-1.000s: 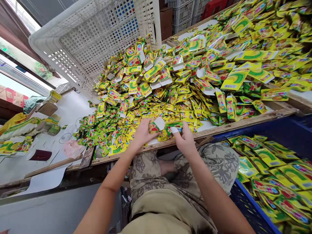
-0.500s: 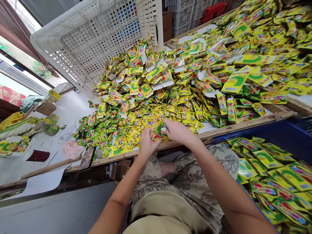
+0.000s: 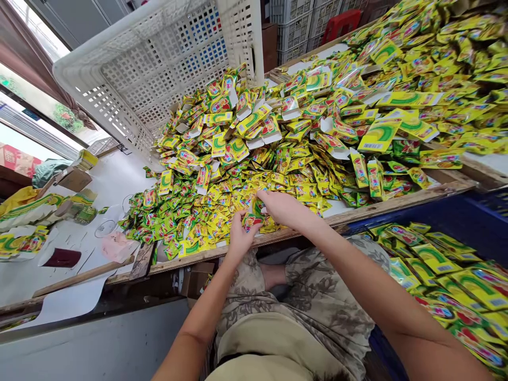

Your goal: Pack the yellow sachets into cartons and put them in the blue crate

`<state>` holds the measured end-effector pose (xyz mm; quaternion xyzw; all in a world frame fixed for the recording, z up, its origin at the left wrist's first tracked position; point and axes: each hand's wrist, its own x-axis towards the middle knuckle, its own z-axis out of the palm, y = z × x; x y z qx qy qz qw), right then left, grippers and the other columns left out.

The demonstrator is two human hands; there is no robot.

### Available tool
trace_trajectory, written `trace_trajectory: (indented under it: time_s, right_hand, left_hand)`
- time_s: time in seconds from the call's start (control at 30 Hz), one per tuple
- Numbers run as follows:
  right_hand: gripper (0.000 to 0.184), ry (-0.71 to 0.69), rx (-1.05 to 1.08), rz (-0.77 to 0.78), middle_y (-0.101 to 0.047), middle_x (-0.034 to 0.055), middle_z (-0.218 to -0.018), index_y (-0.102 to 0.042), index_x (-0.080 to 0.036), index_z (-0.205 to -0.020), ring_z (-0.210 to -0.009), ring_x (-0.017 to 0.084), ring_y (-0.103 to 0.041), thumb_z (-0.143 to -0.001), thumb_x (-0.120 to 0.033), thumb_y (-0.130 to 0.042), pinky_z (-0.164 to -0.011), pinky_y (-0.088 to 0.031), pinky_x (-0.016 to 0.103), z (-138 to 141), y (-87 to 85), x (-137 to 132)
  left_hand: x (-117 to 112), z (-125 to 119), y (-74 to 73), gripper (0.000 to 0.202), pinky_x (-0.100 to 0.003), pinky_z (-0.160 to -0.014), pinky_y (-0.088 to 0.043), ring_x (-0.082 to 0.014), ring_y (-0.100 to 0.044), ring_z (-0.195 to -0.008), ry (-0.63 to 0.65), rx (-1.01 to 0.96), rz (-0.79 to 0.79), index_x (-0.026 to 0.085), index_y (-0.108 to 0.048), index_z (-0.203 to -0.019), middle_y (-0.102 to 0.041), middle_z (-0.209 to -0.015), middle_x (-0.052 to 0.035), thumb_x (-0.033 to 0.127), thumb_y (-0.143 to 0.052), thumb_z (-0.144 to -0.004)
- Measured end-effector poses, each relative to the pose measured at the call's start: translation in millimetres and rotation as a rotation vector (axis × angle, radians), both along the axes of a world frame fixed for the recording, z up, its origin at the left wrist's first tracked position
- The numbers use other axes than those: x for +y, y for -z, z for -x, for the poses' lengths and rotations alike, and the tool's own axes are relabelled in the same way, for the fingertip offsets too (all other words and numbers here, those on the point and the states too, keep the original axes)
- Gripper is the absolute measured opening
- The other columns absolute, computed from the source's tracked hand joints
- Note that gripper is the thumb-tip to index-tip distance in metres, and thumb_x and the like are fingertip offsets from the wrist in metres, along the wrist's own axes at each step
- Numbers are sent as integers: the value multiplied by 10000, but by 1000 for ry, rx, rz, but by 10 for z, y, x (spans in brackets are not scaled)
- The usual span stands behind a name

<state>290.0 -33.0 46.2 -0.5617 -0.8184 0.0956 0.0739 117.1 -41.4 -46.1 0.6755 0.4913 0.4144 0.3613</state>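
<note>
Above the table's front edge, my left hand (image 3: 241, 236) is closed on a small printed box (image 3: 251, 222) in green, red and yellow. Close beside it, my right hand (image 3: 282, 210) pinches a green sachet (image 3: 257, 207), partly covered by the fingers. The sachet is right by the box; whether it is partly inside, I cannot tell. Around both hands lie loose yellow sachets (image 3: 222, 211), with green sachets (image 3: 166, 214) to the left. Behind them is a heap of small yellow boxes (image 3: 222, 119), several with open white flaps.
A white plastic crate (image 3: 130, 69) lies tipped behind the heap. More yellow packs (image 3: 444, 63) cover the table to the right. A blue bin (image 3: 359, 225) with flat packs is at my right side. A wooden rail (image 3: 357, 211) edges the table. A dark red roll (image 3: 61, 257) lies left.
My hands have drawn slightly apart, and the right one has moved a little left and up. The green sachet now shows between the right fingers, over the box.
</note>
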Motion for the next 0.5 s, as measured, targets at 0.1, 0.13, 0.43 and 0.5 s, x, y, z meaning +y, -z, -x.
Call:
trace_trajectory:
  time_s: [0.1,0.13,0.43,0.5]
  right_hand:
    - [300,-28,43,35,-651,150,-991,-473,-113,-1129,-918,264,-630,-829,-93,-491,-707,-431,298,42,-30,66]
    - [309,-33,80,40,-649,148,-1015,-478,-116,-1136,-940,257,-624,-829,-80,-475,-729,-435,300,63,-30,90]
    - [315,-126,492,-172,-607,136,-1132,-508,-153,-1150,-1085,240,-548,-846,-122,-432,-905,-432,374,177,263,166]
    - [320,-149,535,-158,-602,138,-1140,-495,-151,-1158,-1081,239,-549,-845,-132,-429,-903,-431,377,136,260,164]
  left_hand:
    - [-1,14,-15,297,-322,-830,-437,-189,-551,-899,31,-27,-11,180,-499,-1028,-565,-970,-60,332,-616,-802]
    - [-4,19,-24,283,-323,-838,-438,-188,-550,-909,46,-37,-9,181,-499,-1042,-565,-978,-62,337,-588,-823]
    - [12,96,-36,354,-363,-984,-420,-218,-522,-1136,140,-41,17,195,-457,-1198,-565,-1156,-97,373,-480,-893]
    - [21,106,-45,367,-361,-984,-426,-214,-530,-1127,153,-44,28,193,-449,-1213,-569,-1157,-95,375,-475,-896]
